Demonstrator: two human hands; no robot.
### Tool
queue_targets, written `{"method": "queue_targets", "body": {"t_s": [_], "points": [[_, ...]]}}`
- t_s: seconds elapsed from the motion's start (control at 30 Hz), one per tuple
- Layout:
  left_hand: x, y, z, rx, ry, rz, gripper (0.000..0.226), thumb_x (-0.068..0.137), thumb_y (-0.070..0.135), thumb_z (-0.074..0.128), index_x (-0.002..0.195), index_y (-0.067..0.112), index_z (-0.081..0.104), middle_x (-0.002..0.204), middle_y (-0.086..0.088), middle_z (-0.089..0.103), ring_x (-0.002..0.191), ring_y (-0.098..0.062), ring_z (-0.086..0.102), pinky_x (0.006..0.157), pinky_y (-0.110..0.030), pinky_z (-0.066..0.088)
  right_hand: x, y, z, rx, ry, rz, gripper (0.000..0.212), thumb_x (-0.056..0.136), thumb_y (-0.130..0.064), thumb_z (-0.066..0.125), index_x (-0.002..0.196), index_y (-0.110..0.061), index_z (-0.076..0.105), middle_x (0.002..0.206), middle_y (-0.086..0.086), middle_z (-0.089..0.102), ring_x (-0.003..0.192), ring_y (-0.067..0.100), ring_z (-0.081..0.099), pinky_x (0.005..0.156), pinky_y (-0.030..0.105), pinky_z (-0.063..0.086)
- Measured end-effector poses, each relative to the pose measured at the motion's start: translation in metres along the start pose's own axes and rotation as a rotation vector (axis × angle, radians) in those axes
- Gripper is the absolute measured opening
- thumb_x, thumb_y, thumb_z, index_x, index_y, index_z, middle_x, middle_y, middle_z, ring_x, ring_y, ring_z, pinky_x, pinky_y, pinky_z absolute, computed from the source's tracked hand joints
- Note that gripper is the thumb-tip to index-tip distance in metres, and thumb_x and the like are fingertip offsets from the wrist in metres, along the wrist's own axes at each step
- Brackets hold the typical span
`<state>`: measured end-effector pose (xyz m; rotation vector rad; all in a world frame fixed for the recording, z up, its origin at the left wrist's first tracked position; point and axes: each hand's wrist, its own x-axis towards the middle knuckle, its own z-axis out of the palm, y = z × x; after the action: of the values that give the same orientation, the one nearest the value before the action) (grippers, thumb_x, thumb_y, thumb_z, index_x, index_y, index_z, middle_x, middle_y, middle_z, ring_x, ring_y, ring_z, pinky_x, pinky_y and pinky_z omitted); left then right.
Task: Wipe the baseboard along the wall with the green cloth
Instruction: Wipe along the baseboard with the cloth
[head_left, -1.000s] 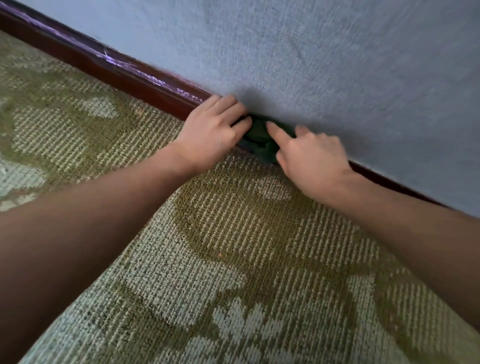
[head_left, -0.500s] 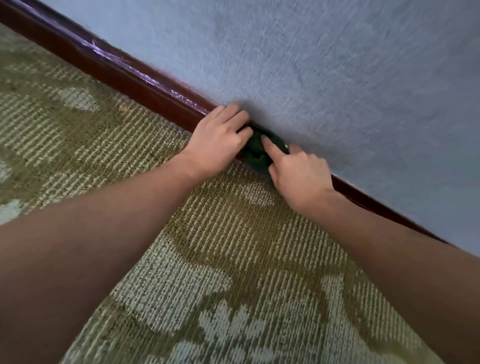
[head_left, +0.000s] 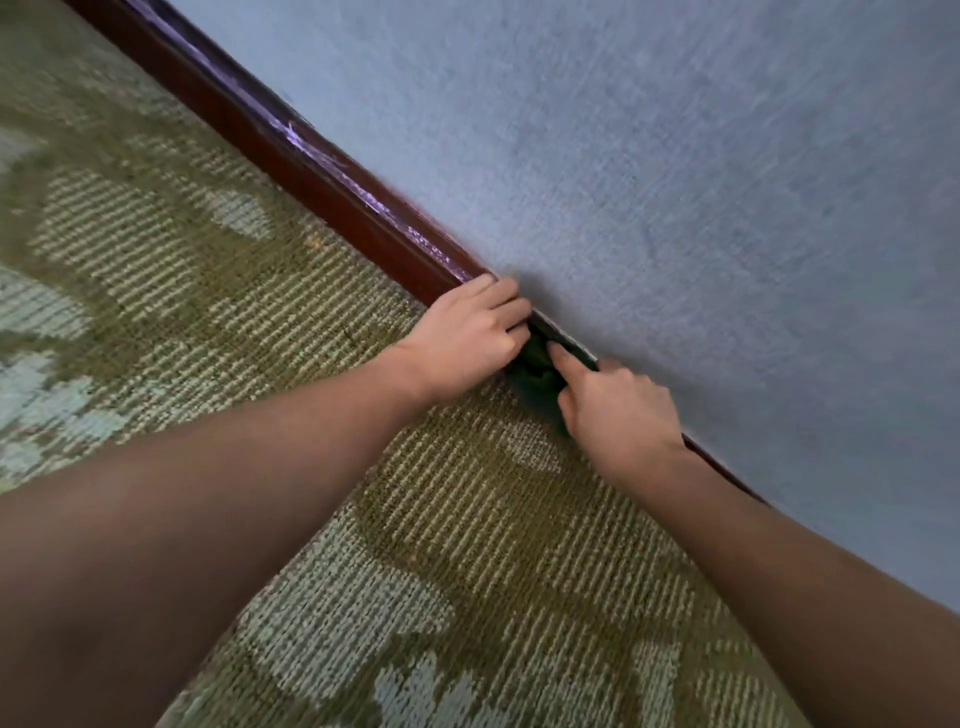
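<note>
A dark reddish-brown baseboard (head_left: 322, 171) runs diagonally from the upper left to the right along the foot of a blue-grey wall (head_left: 675, 182). The dark green cloth (head_left: 535, 371) is bunched against the baseboard between my two hands, mostly hidden by them. My left hand (head_left: 467, 338) grips its left side, fingers curled over the baseboard's top edge. My right hand (head_left: 618, 410) holds the cloth's right side, with the index finger stretched out and pressing on the cloth.
A green and pale patterned carpet (head_left: 260, 322) covers the floor up to the baseboard. Pale streaks and scuffs show on the baseboard's top edge to the left of my hands.
Both hands and the cloth have slid to the right along the baseboard, and the view has tilted so the baseboard looks steeper. More baseboard shows to the left.
</note>
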<state>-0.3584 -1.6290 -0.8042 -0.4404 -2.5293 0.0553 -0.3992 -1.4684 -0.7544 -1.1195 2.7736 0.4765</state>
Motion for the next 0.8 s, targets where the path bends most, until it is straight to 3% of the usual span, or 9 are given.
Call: {"method": "queue_targets", "body": {"t_s": [0.13,0.3,0.47,0.6,0.8], "points": [[-0.005,-0.008,0.001,0.008,-0.007,0.016,0.008,0.072,0.006,0.07,0.066,0.01,0.07,0.071,-0.001,0.065,0.073,-0.022,0.062,0.065,-0.028,0.045,0.006,-0.009,0.008,0.006,0.004,-0.01,0.05,0.098,-0.031,0.031,0.145,-0.032,0.015,0.112,0.013,0.053,0.092,0.03,0.058,0.067,0.035,0.043],[-0.006,-0.011,-0.001,0.003,-0.026,0.005,0.005,0.072,0.008,0.071,0.07,0.013,0.072,0.072,0.001,0.065,0.074,-0.019,0.062,0.067,-0.026,0.045,0.009,-0.012,0.015,0.079,0.017,-0.007,0.051,0.098,-0.03,0.03,0.146,-0.031,0.013,0.109,0.011,0.054,0.087,0.028,0.06,0.061,0.032,0.035],[-0.01,-0.021,-0.008,0.011,-0.085,-0.059,0.009,0.072,0.006,0.065,0.072,0.01,0.073,0.072,0.0,0.065,0.073,-0.021,0.062,0.064,-0.026,0.047,0.019,-0.018,0.012,0.178,0.065,-0.041,0.049,0.098,-0.029,0.031,0.145,-0.03,0.015,0.109,0.013,0.056,0.087,0.029,0.06,0.066,0.033,0.04],[-0.012,-0.032,-0.014,0.032,-0.162,-0.156,0.014,0.061,0.0,0.076,0.073,0.006,0.073,0.07,-0.005,0.064,0.071,-0.024,0.061,0.063,-0.027,0.047,0.036,-0.028,0.009,0.255,0.118,-0.055,0.047,0.097,-0.028,0.035,0.143,-0.03,0.024,0.108,0.014,0.058,0.091,0.031,0.06,0.071,0.037,0.045],[-0.007,-0.028,-0.015,0.03,-0.2,-0.198,0.009,0.066,-0.004,0.072,0.071,0.003,0.071,0.069,-0.008,0.063,0.071,-0.026,0.06,0.062,-0.029,0.046,0.036,-0.024,0.016,0.23,0.164,-0.126,0.05,0.096,-0.032,0.035,0.144,-0.028,0.021,0.109,0.014,0.058,0.089,0.03,0.061,0.065,0.035,0.043]]}}
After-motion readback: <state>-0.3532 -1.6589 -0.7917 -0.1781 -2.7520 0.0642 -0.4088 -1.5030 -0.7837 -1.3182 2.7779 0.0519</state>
